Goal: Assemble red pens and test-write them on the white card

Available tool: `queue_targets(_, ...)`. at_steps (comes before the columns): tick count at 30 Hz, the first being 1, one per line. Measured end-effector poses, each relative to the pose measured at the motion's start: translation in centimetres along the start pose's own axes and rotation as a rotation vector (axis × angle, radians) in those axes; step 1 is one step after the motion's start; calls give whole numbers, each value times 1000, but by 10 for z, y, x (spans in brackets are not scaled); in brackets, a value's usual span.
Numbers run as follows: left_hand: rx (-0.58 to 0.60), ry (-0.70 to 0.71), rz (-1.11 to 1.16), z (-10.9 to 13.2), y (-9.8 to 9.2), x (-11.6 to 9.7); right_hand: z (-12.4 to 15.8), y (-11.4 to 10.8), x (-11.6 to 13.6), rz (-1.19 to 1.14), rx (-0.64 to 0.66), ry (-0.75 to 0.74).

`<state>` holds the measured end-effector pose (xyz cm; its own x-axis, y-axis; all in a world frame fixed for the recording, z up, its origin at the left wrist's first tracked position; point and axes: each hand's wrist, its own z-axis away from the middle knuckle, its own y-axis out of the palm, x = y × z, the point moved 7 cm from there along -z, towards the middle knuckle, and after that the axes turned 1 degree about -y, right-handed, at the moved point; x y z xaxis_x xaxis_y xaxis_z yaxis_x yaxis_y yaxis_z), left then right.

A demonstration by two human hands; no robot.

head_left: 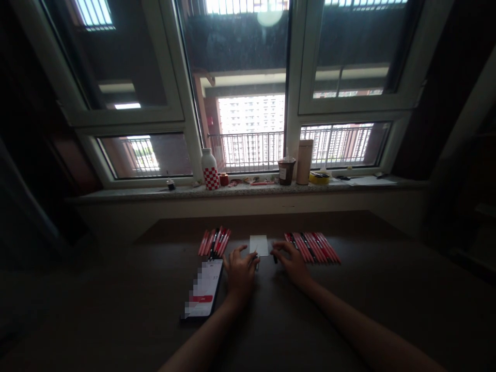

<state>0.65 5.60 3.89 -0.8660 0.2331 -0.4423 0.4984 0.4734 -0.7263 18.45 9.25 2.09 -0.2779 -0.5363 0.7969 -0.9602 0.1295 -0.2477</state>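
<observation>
My left hand (241, 271) is closed, its fingertips pinching a slim, pale, pen-like piece (257, 264) at the near edge of a small white paper (258, 245). To the right of that paper, my right hand (293, 264) pinches a small black piece (275, 258) that resembles a pen cap; its exact kind is too dark to make out. Beyond my left hand lies a group of red and black pens (214, 242). A wider row of similar pens (312, 247) lies just past my right hand.
A phone (205, 289) with a lit screen lies left of my left wrist on the dark table (135, 299). Along the windowsill (248, 190) stand a checkered bottle (210, 170), a drink cup (286, 171), a tall tan cylinder (304, 163) and a yellow container (319, 178).
</observation>
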Motion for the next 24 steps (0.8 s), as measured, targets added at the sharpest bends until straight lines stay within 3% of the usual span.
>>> queue_targets(6,-17,8,-10,1,-3,-2,-2,0,-5,-151,-31,53)
queue_targets(12,-3,-6,-2,1,-4,-3,-1,-1,-3,-121,-38,35)
queue_targets(18,-14,5,-14,1,-4,-3,0,6,-8,64,24,7)
queue_targets(24,-13,6,-51,2,-5,-4,-1,3,-6,-26,-3,-2)
